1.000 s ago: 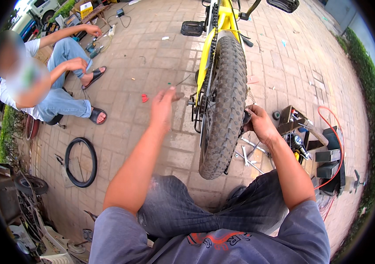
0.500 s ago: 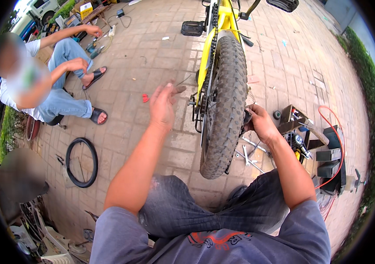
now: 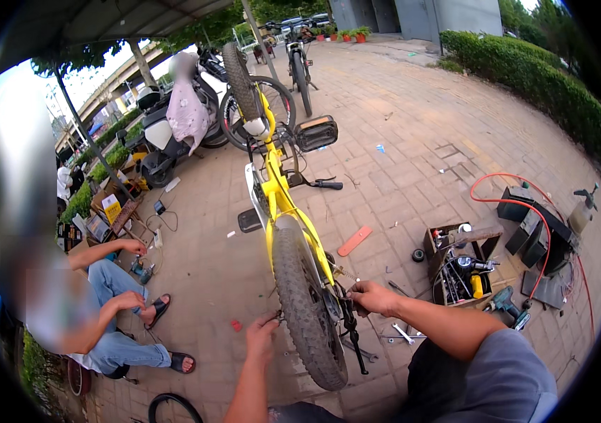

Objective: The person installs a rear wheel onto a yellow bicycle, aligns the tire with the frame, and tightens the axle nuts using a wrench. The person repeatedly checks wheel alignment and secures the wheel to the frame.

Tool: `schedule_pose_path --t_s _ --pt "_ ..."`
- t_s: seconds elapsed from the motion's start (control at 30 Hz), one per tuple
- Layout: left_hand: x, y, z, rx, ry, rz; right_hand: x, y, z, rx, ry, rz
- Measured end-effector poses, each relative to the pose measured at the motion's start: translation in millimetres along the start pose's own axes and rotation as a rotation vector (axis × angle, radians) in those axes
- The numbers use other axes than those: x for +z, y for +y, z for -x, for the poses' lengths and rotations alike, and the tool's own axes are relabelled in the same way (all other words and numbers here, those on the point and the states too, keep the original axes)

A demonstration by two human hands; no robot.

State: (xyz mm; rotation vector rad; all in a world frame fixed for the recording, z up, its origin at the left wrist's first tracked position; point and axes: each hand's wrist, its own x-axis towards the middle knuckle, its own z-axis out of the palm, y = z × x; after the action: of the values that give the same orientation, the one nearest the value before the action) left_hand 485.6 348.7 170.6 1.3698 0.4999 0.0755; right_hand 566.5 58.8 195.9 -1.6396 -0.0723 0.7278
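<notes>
A yellow bicycle [image 3: 276,185] stands upside down in front of me, its knobby rear wheel [image 3: 307,310] closest. To the left of the tyre, my left hand [image 3: 261,340] has its fingertips pinched at the axle end; what lies between them is too small to make out. On the opposite side, my right hand [image 3: 374,298] has its fingers closed at the top of a black kickstand-like part [image 3: 351,326] by the axle. Its fingertips partly hide the spot they grip. A small coiled spring [image 3: 346,273] shows just above that hand.
A wooden toolbox [image 3: 464,264] full of tools stands to the right, with a cordless drill [image 3: 505,304] and a red hose [image 3: 544,240] beyond. Wrenches [image 3: 404,334] lie below my right forearm. A seated person [image 3: 113,310] is at left, near a loose tyre [image 3: 173,409].
The view has tilted up, bringing the whole bicycle into sight. My left hand has come from open air beside the wheel to the axle. My right hand remains at the wheel's right side.
</notes>
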Motion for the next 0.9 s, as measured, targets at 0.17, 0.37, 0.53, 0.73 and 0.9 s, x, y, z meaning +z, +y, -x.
schedule_pose_path --t_s 0.17,0.37,0.53,0.73,0.9 --pt "1 -4 -4 -0.176 0.077 0.019 0 0 -2 0.037 0.015 -0.035" --pt "-10 -20 -19 -0.139 -0.097 0.210 -1 3 -3 -0.022 -0.011 0.052" --pt "-16 -30 -28 -0.204 -0.026 0.144 2 2 -3 -0.007 -0.018 0.066" --pt "0 -13 -13 -0.145 -0.046 0.162 -4 1 -1 0.035 -0.021 -0.003" --pt "16 4 5 -0.192 0.093 -0.009 -3 6 -4 0.005 0.003 0.073"
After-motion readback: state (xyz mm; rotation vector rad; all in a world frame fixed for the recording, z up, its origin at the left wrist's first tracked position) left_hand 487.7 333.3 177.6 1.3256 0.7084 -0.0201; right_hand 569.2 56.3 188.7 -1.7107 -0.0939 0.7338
